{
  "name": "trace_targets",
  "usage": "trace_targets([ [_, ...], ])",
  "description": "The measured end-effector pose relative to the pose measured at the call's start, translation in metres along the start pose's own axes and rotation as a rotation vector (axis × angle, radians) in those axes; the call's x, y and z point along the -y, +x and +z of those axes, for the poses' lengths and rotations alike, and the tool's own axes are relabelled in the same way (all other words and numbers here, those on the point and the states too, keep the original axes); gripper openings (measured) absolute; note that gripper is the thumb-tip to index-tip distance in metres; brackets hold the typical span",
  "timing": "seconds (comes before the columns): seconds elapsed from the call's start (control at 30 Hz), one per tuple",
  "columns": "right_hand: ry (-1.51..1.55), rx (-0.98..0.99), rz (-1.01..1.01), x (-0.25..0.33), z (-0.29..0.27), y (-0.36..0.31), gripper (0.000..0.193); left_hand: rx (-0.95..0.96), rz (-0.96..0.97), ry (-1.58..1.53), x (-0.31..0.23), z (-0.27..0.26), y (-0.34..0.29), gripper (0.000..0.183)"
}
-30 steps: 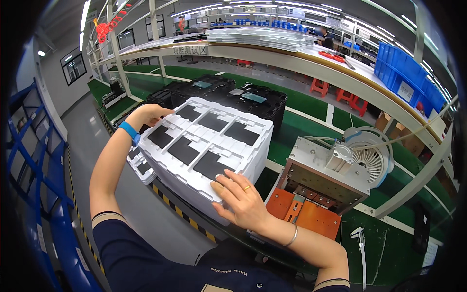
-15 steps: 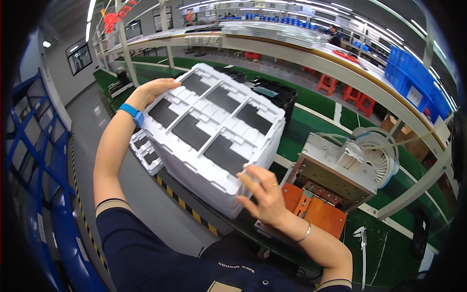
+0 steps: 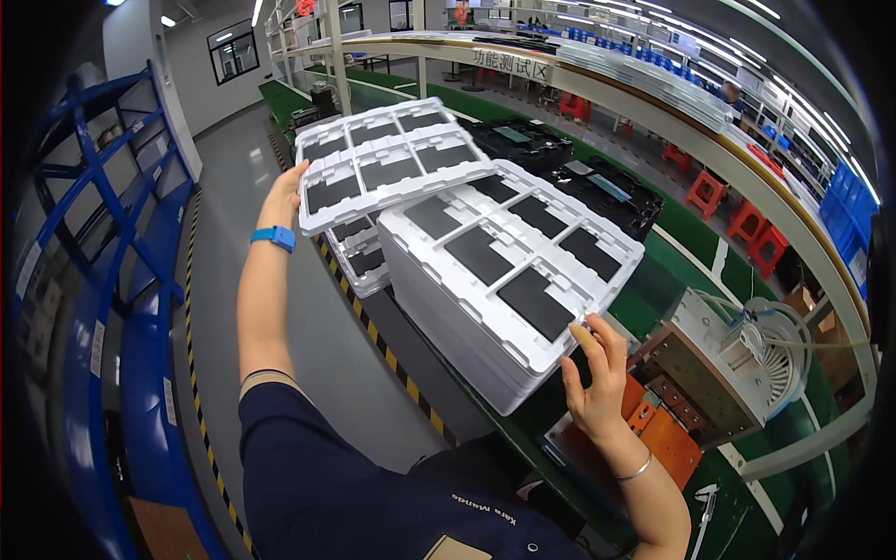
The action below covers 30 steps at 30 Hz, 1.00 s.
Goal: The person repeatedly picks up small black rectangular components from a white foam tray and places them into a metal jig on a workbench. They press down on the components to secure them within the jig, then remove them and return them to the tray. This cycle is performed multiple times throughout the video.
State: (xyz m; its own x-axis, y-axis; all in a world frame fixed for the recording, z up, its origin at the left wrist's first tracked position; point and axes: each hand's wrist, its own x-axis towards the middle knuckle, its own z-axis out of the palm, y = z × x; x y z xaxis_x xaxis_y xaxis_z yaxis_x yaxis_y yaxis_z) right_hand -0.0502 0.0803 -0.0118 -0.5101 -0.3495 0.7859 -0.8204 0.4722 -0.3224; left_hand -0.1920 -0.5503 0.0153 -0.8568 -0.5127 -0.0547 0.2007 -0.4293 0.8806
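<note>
A white plastic tray (image 3: 397, 194) with dark flat rectangles in its pockets is tilted at the far left of a tall stack. My left hand (image 3: 288, 189) grips its left edge, fingers partly hidden beneath. The stack of similar white trays (image 3: 467, 338) stands on the green bench, its top tray also holding dark rectangles. My right hand (image 3: 600, 378) is at the stack's near right corner, fingers apart and holding nothing; whether the fingertips touch the rim I cannot tell. Another lower white tray (image 3: 366, 278) lies beyond the stack, partly covered by the lifted one.
Black moulded parts (image 3: 611, 191) sit behind the stack. Right of it stands a metal fixture (image 3: 714, 359) with an orange plate (image 3: 674, 446) and a caliper (image 3: 707, 509) nearby. Blue shelving (image 3: 126, 308) rises on the left. A raised shelf (image 3: 597, 79) runs across the back.
The top tray has come off the stack and moved to the far left with my left hand. My right hand stays by the near corner, while the view has shifted.
</note>
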Motion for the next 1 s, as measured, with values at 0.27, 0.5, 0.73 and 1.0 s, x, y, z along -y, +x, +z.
trace_targets([
  [0.27,-0.019,0.012,0.050,0.000,0.001,0.001,0.036,-0.138,0.078,-0.169,0.086,-0.089,0.021,0.036],
  [0.5,-0.037,0.024,0.056,-0.001,0.000,0.001,0.033,-0.378,0.125,-0.047,0.177,-0.070,0.013,0.031],
  [0.73,-0.045,0.042,0.062,0.002,-0.001,0.002,0.032,-0.781,0.217,1.400,0.198,-0.057,-0.025,0.059],
  [1.0,-0.052,0.054,0.055,0.002,-0.001,0.003,0.032,-0.612,0.175,1.004,0.195,-0.049,-0.022,0.049],
])
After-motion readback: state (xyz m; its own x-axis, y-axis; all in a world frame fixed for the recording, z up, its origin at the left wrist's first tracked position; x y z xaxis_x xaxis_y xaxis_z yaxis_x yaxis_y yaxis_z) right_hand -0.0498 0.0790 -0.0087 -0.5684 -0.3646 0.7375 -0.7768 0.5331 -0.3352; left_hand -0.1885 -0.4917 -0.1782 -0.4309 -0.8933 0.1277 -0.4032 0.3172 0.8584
